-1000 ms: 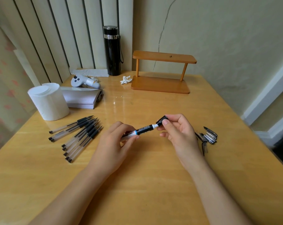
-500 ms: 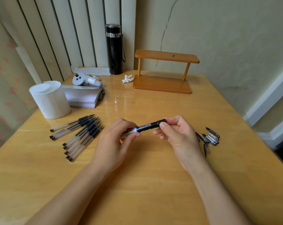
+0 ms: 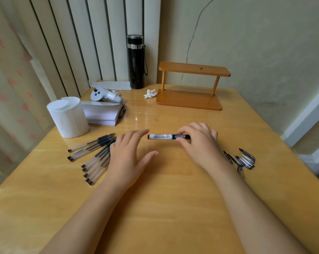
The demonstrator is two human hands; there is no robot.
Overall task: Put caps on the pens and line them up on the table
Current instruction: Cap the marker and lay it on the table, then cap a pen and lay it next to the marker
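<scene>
Right hand pinched on the dark capped end of a black-and-white marker with a blue band, thumb and fingertips closed around it, barrel held level and pointing left, close above the glossy yellow wooden counter; whether touching the surface, impossible to tell. Dark printing along the marker's white section and on its black section, too small and blurred to read. Left hand open, fingers spread and apart from the marker, holding nothing, palm down over the counter, covering the tips of some of the pens. Just left of it, a fanned group of clear-barrelled gel pens with black grips, uncapped, points aimed up and to the right, butt ends toward the near-left, lying loosely rather than in a neat row. To the right, beyond the right wrist, a small heap of loose black and clear pen caps with clips, well apart from the pens. Farther back on the left, a white roll of tissue paper standing on end, touching or just beside a stack of white paper sheets. Behind that, a pale grey handheld controller with dark buttons. At the rear, a tall black flask with a silver band and wrist strap, a crumpled white scrap, and a small two-tier orange wooden shelf. No brand or readable wording anywhere.
</scene>
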